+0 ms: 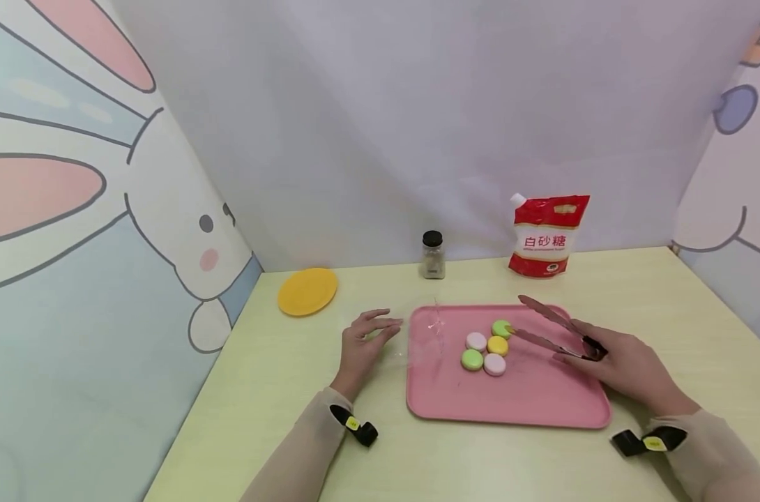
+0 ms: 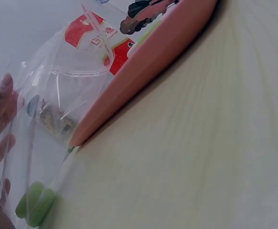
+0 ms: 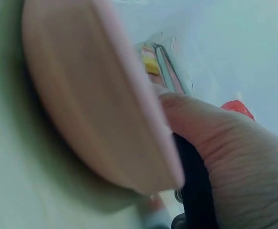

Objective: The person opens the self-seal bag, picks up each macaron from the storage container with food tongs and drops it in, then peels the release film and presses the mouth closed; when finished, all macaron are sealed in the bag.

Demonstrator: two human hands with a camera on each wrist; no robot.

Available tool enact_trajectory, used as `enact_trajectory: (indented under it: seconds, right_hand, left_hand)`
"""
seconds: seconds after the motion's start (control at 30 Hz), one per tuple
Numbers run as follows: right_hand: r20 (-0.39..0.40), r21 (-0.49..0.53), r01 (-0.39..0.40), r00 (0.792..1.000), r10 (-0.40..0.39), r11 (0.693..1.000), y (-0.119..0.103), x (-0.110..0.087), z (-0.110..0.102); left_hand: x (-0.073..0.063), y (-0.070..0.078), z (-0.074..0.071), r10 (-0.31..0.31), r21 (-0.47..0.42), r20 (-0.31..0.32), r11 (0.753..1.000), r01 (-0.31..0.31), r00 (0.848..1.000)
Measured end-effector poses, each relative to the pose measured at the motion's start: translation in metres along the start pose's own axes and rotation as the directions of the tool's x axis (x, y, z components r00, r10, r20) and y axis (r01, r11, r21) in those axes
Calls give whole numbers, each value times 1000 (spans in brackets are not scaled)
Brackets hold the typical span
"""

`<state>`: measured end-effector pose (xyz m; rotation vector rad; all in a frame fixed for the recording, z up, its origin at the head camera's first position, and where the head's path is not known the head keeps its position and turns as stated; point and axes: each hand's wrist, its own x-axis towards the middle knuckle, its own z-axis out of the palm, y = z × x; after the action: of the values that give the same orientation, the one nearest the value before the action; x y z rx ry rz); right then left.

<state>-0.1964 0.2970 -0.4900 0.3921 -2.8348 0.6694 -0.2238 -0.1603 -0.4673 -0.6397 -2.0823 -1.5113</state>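
My left hand (image 1: pixel 369 343) holds a clear plastic bag (image 2: pixel 81 64) by its side. The bag reaches over the left end of the pink tray (image 1: pixel 508 413). A green macaron (image 2: pixel 35 204) shows low in the bag in the left wrist view. With my right hand (image 1: pixel 631 366) I grip metal tongs (image 1: pixel 540 340) with dark handles, their arms spread apart over the tray. The lower tip is right at a green macaron (image 1: pixel 500 328) at the back of the group. Beside it sit a yellow macaron (image 1: pixel 497 346), two pale pink ones and another green macaron (image 1: pixel 472 360).
Behind the tray stand a small black-capped jar (image 1: pixel 433 256) and a red and white sugar pouch (image 1: pixel 546 237) near the back wall. A yellow plate (image 1: pixel 307 291) lies at the back left. Painted walls bound the table (image 1: pixel 480 460) on both sides.
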Motion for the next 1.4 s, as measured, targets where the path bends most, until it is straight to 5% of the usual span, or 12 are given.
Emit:
enact_trajectory:
  seconds: [0.27, 0.43, 0.9, 1.07, 1.4]
  right_hand:
    - [30, -42, 29, 999, -28, 999, -9, -2, -2]
    - [-25, -57, 49, 998, -50, 997, -4, -2, -2]
    - [-72, -56, 99, 992, -103, 994, -2, -2, 0]
    - [-66, -59, 95, 993, -99, 994, -3, 3, 5]
    - [-96, -102, 98, 989, -108, 990, -3, -4, 2]
  left_hand:
    - [-3, 3, -4, -24, 12, -34, 1000, 24, 999]
    - [0, -1, -1, -57, -26, -71, 998, 56, 996]
    - [0, -2, 1, -138, -55, -36, 989, 136, 990]
    - [6, -2, -6, -145, -38, -29, 989, 144, 989]
    - [-3, -3, -2, -116, -90, -23, 990, 113, 993]
